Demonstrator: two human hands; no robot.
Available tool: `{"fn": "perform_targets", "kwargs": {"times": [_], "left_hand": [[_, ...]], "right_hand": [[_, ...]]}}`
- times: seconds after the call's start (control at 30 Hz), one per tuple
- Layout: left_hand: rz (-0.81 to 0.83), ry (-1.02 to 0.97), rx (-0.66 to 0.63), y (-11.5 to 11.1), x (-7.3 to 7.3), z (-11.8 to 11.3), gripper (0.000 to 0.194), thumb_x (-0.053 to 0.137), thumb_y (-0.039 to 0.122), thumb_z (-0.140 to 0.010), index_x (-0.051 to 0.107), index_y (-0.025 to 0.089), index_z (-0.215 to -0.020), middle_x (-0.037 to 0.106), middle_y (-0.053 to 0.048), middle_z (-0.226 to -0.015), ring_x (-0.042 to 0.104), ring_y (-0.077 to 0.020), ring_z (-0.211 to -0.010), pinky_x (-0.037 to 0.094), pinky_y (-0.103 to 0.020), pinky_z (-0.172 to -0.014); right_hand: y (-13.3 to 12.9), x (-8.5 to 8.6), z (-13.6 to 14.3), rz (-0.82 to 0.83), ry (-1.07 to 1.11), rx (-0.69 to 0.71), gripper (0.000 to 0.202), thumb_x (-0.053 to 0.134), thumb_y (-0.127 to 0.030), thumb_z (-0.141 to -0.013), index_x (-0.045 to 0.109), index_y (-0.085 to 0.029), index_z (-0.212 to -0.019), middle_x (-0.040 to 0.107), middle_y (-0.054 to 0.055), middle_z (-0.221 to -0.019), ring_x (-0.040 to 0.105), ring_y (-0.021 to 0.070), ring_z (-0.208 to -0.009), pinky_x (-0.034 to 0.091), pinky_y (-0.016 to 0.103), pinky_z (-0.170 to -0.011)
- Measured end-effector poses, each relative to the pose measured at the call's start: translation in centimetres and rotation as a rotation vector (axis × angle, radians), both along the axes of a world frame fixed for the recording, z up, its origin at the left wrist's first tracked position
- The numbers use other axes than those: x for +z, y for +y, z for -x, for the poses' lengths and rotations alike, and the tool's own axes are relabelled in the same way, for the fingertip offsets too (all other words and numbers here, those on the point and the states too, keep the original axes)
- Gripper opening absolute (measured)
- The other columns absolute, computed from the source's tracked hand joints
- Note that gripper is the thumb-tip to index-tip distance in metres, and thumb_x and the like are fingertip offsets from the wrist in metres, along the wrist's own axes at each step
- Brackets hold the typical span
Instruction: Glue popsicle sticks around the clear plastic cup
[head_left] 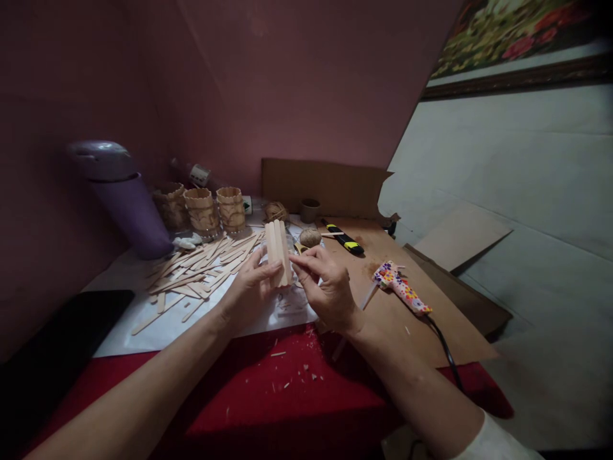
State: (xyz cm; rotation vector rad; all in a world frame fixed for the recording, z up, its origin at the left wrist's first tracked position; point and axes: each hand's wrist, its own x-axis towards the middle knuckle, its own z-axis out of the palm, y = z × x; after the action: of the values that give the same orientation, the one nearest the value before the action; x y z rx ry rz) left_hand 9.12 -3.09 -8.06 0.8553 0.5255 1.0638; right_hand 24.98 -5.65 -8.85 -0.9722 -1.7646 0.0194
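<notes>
My left hand [251, 287] and my right hand [325, 287] together hold an upright piece made of wooden craft sticks [278, 252], set side by side on what looks like a clear cup. The left fingers press its left side, and the right fingertips pinch its lower right edge. A loose pile of craft sticks [201, 271] lies on white paper [158, 326] just left of my hands. A flower-patterned glue gun [400, 287] rests on brown cardboard [431, 326] to the right, its black cord trailing toward me.
Three finished stick-covered cups [201, 211] stand at the back beside a purple bottle [124, 198]. A twine ball [310, 237], a black-and-yellow cutter [345, 237] and a small roll [310, 209] lie behind my hands. A dark phone [71, 332] sits at the left; red cloth [287, 390] covers the near edge.
</notes>
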Motion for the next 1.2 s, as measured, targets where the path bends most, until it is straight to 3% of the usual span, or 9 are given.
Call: {"fn": "perform_targets", "kwargs": {"times": [0.37, 0.67, 0.8, 1.0, 1.2], "left_hand": [[-0.044, -0.022, -0.045, 0.15, -0.31, -0.08, 0.040, 0.078, 0.025, -0.078, 0.065, 0.019, -0.116, 0.071, -0.006, -0.105, 0.066, -0.0192, -0.090, 0.056, -0.028, -0.072], [0.035, -0.040, -0.032, 0.57, -0.49, 0.15, 0.029, 0.080, 0.029, -0.077, 0.067, 0.018, -0.100, 0.072, -0.006, -0.088, 0.066, -0.0191, -0.075, 0.057, -0.033, -0.074], [0.035, -0.061, -0.043, 0.41, -0.36, 0.13, 0.031, 0.082, 0.029, -0.076, 0.068, 0.019, -0.101, 0.071, -0.004, -0.086, 0.064, -0.0181, -0.074, 0.054, -0.030, -0.069], [0.014, -0.047, -0.031, 0.18, -0.38, 0.05, 0.034, 0.082, 0.028, -0.076, 0.068, 0.020, -0.106, 0.071, -0.003, -0.086, 0.063, -0.0168, -0.071, 0.053, -0.029, -0.066], [0.005, -0.063, -0.045, 0.27, -0.53, -0.06, 0.031, 0.080, 0.026, -0.078, 0.069, 0.019, -0.106, 0.071, -0.005, -0.088, 0.065, -0.0187, -0.077, 0.056, -0.029, -0.067]], "right_hand": [[0.03, -0.01, -0.09, -0.022, 0.034, -0.013, 0.022, 0.058, -0.016, -0.097, 0.077, -0.020, -0.107, 0.064, 0.004, -0.086, 0.060, 0.0153, -0.074, 0.052, 0.029, -0.064], [-0.60, 0.17, 0.11, -0.022, 0.023, 0.023, 0.012, 0.059, -0.016, -0.096, 0.068, -0.021, -0.091, 0.067, 0.003, -0.084, 0.061, 0.0162, -0.075, 0.052, 0.030, -0.065], [-0.76, -0.07, 0.15, -0.009, -0.005, 0.080, 0.004, 0.065, -0.021, -0.095, 0.068, -0.022, -0.098, 0.065, 0.002, -0.085, 0.062, 0.0152, -0.073, 0.053, 0.029, -0.064], [-0.60, -0.39, 0.10, -0.014, -0.017, 0.126, 0.017, 0.061, -0.010, -0.094, 0.071, -0.022, -0.100, 0.066, 0.003, -0.092, 0.063, 0.0140, -0.076, 0.055, 0.028, -0.066], [-0.58, -0.30, -0.12, -0.031, -0.032, 0.109, 0.014, 0.065, -0.016, -0.094, 0.072, -0.024, -0.103, 0.065, 0.005, -0.098, 0.066, 0.0172, -0.087, 0.060, 0.032, -0.073]]}}
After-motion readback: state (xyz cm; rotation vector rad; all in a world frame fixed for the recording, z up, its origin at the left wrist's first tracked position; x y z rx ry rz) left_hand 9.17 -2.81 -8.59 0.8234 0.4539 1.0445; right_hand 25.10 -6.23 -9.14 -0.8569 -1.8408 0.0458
